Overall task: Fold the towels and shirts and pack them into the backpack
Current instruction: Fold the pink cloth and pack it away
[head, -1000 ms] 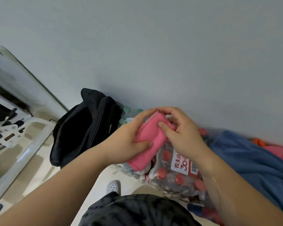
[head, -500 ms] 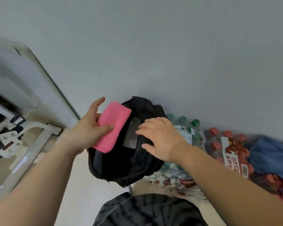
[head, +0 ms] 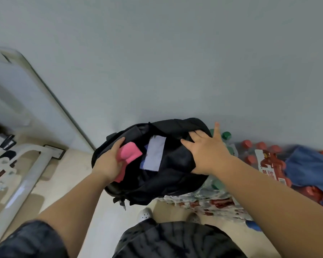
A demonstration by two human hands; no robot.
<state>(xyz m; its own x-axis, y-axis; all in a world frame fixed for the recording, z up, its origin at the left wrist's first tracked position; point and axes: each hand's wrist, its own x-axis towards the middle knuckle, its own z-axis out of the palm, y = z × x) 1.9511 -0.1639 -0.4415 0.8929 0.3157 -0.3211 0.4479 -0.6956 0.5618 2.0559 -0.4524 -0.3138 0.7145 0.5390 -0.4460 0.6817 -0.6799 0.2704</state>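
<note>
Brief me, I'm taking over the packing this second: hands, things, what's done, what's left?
Left hand grips the folded pink towel, partway into the open black fabric backpack.
Right hand presses flat on the backpack's right side.
Done: a pale lilac folded cloth lies inside.
Left: release the towel. The crumpled blue garment on the shrink-wrapped packs of red-capped bottles at right is not yet folded or packed.
</note>
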